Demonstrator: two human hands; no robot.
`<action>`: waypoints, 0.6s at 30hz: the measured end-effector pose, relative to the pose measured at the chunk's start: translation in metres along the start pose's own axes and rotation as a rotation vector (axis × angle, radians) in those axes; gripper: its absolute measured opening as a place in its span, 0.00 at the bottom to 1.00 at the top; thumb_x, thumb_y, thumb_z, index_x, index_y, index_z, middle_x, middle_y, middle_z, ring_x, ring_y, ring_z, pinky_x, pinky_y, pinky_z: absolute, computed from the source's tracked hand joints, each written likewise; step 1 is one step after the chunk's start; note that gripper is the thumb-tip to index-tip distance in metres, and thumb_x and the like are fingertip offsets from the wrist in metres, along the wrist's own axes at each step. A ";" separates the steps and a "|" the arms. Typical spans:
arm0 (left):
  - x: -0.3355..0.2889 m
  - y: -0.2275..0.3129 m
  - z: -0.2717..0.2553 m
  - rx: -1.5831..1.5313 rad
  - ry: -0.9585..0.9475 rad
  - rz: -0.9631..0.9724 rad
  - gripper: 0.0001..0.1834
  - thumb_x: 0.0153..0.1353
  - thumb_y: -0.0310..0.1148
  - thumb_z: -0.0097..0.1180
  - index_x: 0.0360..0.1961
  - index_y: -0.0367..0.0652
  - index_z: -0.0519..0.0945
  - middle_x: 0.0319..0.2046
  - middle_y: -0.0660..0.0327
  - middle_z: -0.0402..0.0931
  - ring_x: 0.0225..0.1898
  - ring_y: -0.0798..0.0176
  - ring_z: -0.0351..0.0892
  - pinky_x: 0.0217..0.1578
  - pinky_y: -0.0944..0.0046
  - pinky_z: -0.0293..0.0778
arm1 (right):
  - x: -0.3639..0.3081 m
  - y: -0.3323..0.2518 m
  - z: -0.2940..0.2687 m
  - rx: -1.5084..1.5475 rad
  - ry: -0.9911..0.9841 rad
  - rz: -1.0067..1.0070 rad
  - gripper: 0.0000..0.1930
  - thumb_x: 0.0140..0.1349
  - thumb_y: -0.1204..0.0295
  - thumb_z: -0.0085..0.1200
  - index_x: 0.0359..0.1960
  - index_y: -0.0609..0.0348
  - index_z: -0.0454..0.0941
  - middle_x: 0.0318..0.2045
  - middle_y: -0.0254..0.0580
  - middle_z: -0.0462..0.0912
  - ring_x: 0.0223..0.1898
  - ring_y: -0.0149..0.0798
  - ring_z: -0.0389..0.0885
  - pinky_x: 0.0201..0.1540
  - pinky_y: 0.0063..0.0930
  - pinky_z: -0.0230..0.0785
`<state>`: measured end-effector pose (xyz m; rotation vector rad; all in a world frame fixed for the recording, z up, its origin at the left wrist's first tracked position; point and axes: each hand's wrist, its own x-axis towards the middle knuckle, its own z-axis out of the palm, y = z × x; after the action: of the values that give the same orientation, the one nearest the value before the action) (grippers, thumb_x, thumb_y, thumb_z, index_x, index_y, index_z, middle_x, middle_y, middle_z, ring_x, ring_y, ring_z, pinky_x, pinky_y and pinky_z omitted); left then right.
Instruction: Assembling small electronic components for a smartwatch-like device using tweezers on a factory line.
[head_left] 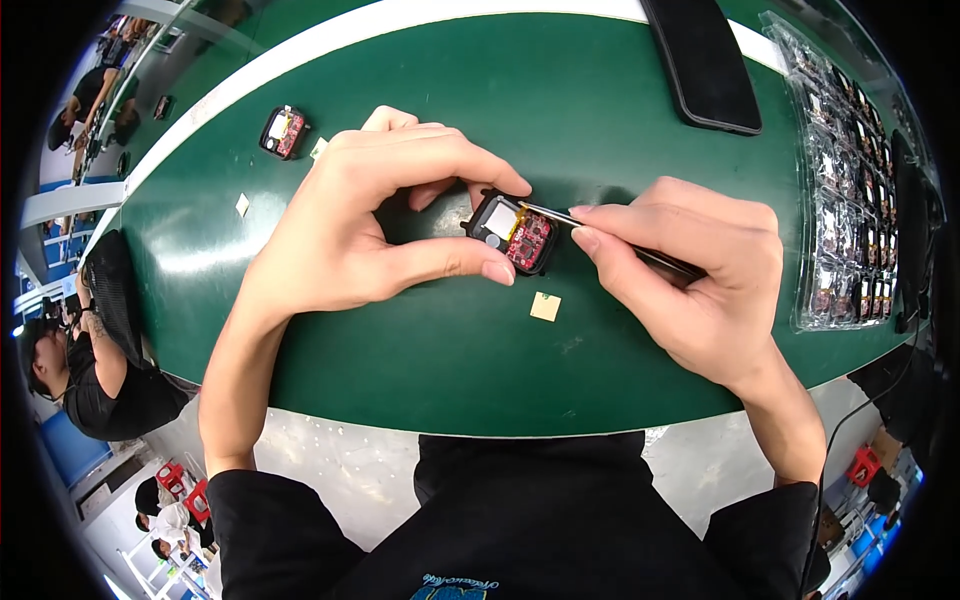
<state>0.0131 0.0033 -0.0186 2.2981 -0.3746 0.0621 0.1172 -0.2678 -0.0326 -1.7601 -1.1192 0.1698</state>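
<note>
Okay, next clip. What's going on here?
The left hand steadies a small black housing with a red circuit board, while the right hand brings a slim pointed tool to its upper edge. A small pale square lies just below on the green table; a similar housing sits at upper left.

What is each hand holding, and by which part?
The left hand pinches a black-cased electronic module by opposite edges; the right hand holds a slim tool, probably tweezers, just behind its metal tip.
</note>
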 end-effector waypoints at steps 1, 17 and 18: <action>0.001 -0.003 -0.002 -0.001 -0.002 0.000 0.33 0.44 0.42 0.90 0.53 0.42 0.93 0.36 0.66 0.88 0.30 0.66 0.67 0.46 0.62 0.64 | 0.000 -0.001 -0.001 0.001 0.001 0.002 0.10 0.60 0.83 0.74 0.43 0.65 0.95 0.22 0.37 0.83 0.21 0.28 0.74 0.24 0.26 0.59; 0.003 -0.001 -0.003 0.048 -0.056 0.010 0.34 0.45 0.47 0.89 0.52 0.42 0.93 0.40 0.66 0.90 0.33 0.67 0.71 0.44 0.64 0.65 | 0.001 -0.002 -0.002 0.042 -0.039 0.075 0.07 0.62 0.83 0.73 0.41 0.66 0.95 0.21 0.38 0.83 0.21 0.27 0.75 0.24 0.25 0.58; 0.003 -0.002 -0.003 0.057 -0.052 0.015 0.33 0.45 0.47 0.89 0.52 0.42 0.93 0.39 0.66 0.90 0.33 0.67 0.71 0.43 0.64 0.65 | 0.001 -0.002 -0.001 0.044 -0.037 0.079 0.07 0.62 0.82 0.73 0.41 0.66 0.95 0.21 0.38 0.83 0.21 0.27 0.75 0.24 0.25 0.58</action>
<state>0.0164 0.0059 -0.0171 2.3566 -0.4220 0.0205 0.1175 -0.2677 -0.0302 -1.7696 -1.0652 0.2741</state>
